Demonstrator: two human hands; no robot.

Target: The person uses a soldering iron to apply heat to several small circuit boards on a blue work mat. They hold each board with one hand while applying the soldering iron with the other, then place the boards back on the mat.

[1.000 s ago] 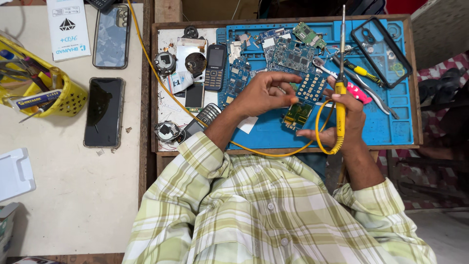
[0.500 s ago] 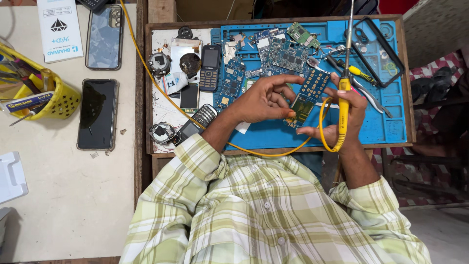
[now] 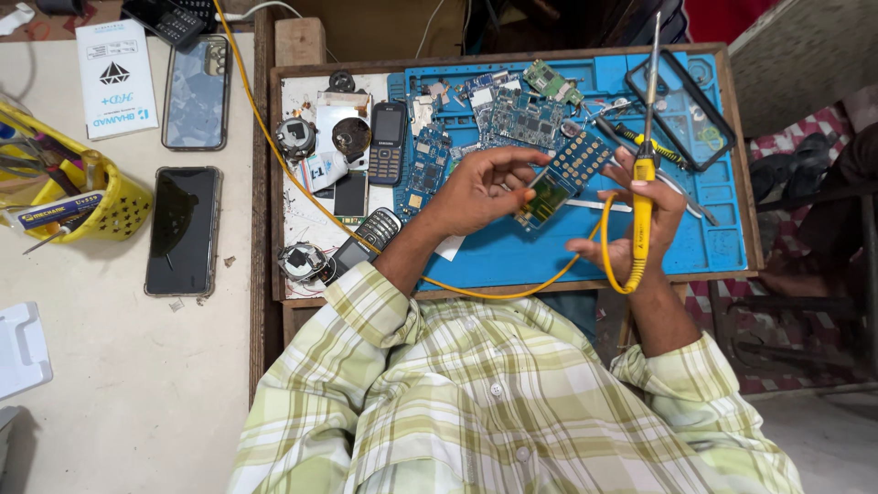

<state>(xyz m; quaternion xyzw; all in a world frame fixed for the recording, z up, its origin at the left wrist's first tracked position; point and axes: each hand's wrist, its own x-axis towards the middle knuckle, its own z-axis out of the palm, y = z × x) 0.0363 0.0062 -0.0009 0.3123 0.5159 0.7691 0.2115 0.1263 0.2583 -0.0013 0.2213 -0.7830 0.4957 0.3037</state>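
Observation:
My left hand (image 3: 480, 187) holds a long phone circuit board (image 3: 564, 177) with a keypad grid, lifted a little above the blue work mat (image 3: 521, 252). My right hand (image 3: 640, 229) grips a yellow soldering iron (image 3: 643, 197); its metal tip points up and away from me, beside the board's right end. The iron's yellow cord (image 3: 512, 291) loops under my hands and runs off to the upper left.
Several circuit boards (image 3: 521, 114) lie at the mat's far side, and a black phone frame (image 3: 681, 110) sits at its right. Keypad phones (image 3: 387, 142) and small round parts rest left of the mat. Two smartphones (image 3: 183, 229) and a yellow tool basket (image 3: 87, 197) lie on the left table.
The soldering iron has swung more upright, its tip moving away from the board. My left hand keeps its hold on the board at about the same place.

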